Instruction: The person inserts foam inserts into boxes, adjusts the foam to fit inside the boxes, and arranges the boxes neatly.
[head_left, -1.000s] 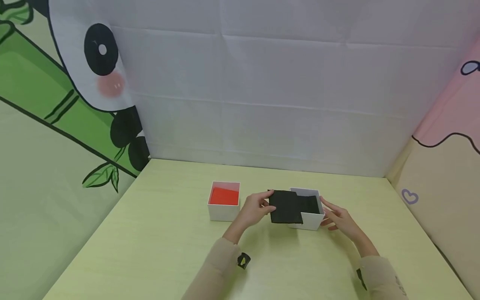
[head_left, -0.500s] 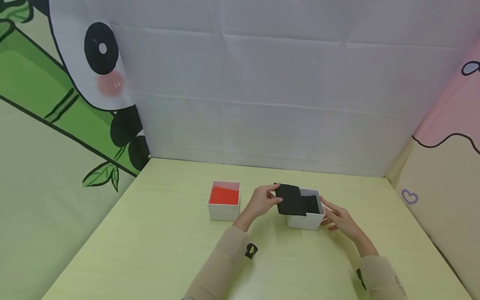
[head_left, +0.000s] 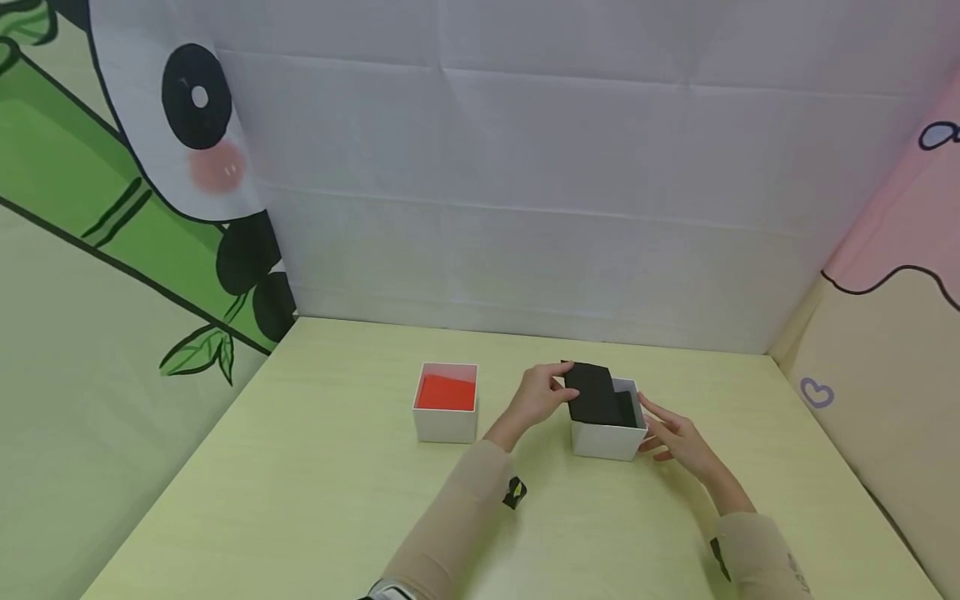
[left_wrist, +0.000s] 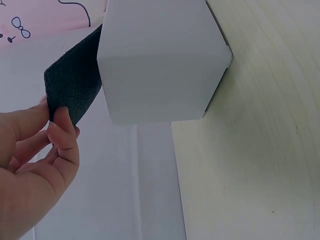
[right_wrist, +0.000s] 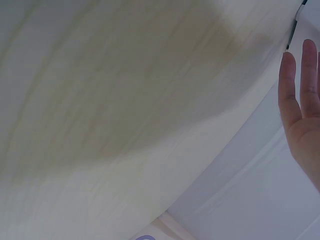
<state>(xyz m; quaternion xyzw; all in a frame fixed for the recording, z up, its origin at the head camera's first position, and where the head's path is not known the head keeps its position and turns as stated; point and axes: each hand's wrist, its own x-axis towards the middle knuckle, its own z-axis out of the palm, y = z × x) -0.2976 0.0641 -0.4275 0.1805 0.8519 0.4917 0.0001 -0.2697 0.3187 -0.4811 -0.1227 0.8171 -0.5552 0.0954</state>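
My left hand [head_left: 536,398] pinches the left edge of a thin black square sheet [head_left: 591,394] between thumb and fingers. That sheet lies tilted over the left part of a white open-topped box [head_left: 606,442]. Inside the box, to the right of the sheet, shows more black material [head_left: 627,408]. In the left wrist view the sheet [left_wrist: 75,80] has a felt-like face and overlaps the box's wall [left_wrist: 155,85]. Fairly straight fingers of my right hand [head_left: 681,440] rest at the box's right side. The right wrist view catches only part of this hand [right_wrist: 306,120].
To the left stands a second white box [head_left: 445,426] with a red sheet [head_left: 447,393] inside. Both boxes are on a pale yellow wood-grain table [head_left: 300,483]. A white cloth backdrop [head_left: 540,192] rises behind the table's far edge.
My left hand has moved right and slightly away from me, taking the black sheet further over the box. The right hand and both boxes have stayed in place.
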